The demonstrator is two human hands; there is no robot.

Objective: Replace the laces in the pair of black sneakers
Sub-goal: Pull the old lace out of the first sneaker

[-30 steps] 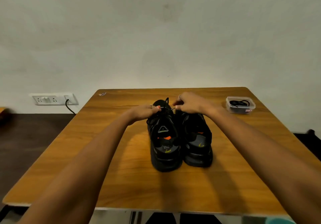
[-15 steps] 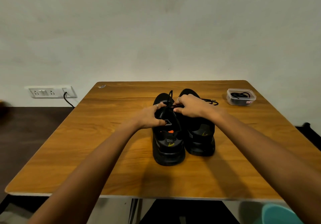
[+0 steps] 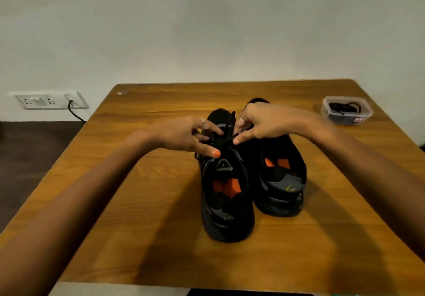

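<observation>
Early stage, as judged: both black sneakers (image 3: 250,176) stand side by side at the desk (image 3: 142,238) centre, the old lace (image 3: 226,134) not yet out. The left hand (image 3: 184,137) and right hand (image 3: 262,123) pinch it at the left shoe's top. Spare laces wait in a clear box (image 3: 346,110) near the far right corner. Wooden desk; plain wall with a socket panel (image 3: 49,100).

Left hand (image 3: 184,138) now lower on lace (image 3: 226,134) (knot-side)

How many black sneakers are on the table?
2. The left sneaker stands nearer the camera, both hands at its laces; the right sneaker stands beside it, touching, slightly farther back.
</observation>
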